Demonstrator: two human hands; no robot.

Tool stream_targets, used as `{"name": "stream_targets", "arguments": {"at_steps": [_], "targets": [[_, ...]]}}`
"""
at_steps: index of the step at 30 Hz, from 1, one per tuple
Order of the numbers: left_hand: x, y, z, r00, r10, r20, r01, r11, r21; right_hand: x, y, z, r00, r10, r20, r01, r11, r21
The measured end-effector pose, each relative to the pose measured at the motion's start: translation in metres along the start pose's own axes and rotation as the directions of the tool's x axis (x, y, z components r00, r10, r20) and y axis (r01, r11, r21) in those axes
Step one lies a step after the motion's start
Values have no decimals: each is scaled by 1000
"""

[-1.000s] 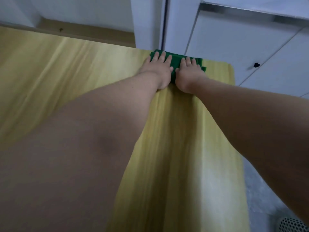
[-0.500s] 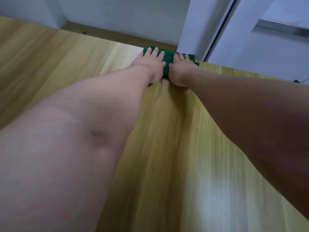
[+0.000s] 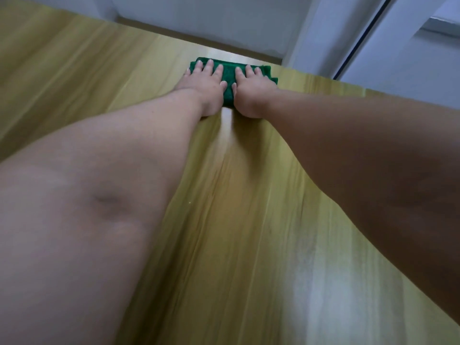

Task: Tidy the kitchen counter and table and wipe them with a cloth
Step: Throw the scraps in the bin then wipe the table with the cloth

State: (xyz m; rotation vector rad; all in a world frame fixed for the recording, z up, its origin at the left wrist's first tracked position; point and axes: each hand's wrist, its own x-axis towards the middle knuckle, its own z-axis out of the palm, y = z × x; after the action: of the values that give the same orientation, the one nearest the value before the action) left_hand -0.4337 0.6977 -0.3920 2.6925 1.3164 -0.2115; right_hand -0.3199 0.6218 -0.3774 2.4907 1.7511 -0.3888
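Cloth [image 3: 228, 76], long axis left-right, beneath flat, straight-fingered left hand [image 3: 204, 82] and right hand [image 3: 252, 83].

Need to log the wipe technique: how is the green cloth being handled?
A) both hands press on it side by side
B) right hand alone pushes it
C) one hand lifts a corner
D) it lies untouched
A: the left hand and right hand lie straight-fingered side by side on the green cloth on the wooden table.
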Motion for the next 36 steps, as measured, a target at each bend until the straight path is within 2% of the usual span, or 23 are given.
{"name": "stream_targets", "arguments": {"at_steps": [10, 20, 28, 32, 36], "targets": [[-113, -2, 15, 997, -40, 71, 42, 999, -21, -92, -31, 27, 995, -70, 71, 70, 998, 7], [-291, 22, 49, 965, -243, 97, 245, 969, -14, -237, -61, 60, 955, -243, 167, 248, 969, -6], [-457, 99, 78, 880, -449, 157, 460, 887, -39, -385, -56, 77, 880, -361, 309, 404, 911, -84], [-533, 151, 86, 864, -454, 217, 471, 881, -33, -459, -32, 84, 844, -370, 388, 445, 887, -124], [-590, 202, 88, 844, -453, 286, 459, 887, 53, -528, 0, 84, 813, -398, 425, 499, 852, -157]]}}
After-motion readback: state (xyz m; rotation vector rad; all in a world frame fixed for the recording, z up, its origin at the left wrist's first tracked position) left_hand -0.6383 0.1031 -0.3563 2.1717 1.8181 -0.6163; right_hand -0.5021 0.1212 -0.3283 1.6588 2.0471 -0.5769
